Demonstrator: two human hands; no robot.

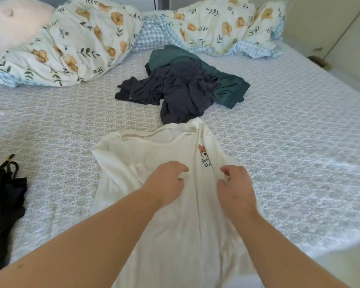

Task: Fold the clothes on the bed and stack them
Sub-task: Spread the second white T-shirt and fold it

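A cream shirt (154, 204) lies on the bed (289, 142), its hem cut off below. The left hand (166, 181) hovers with loosely curled fingers; the right hand (235, 188) seems to pinch a fold, though blur hides the fingertips. Dark clothes (181, 88) lie heaped beyond.

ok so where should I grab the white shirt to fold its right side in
Probably pinch the white shirt at its right shoulder edge, beside the bear print, coming from the right with the right hand. That side already lies bunched and partly turned inward, giving a raised fold to grip, while the left hand can press the flat middle to keep it from sliding.
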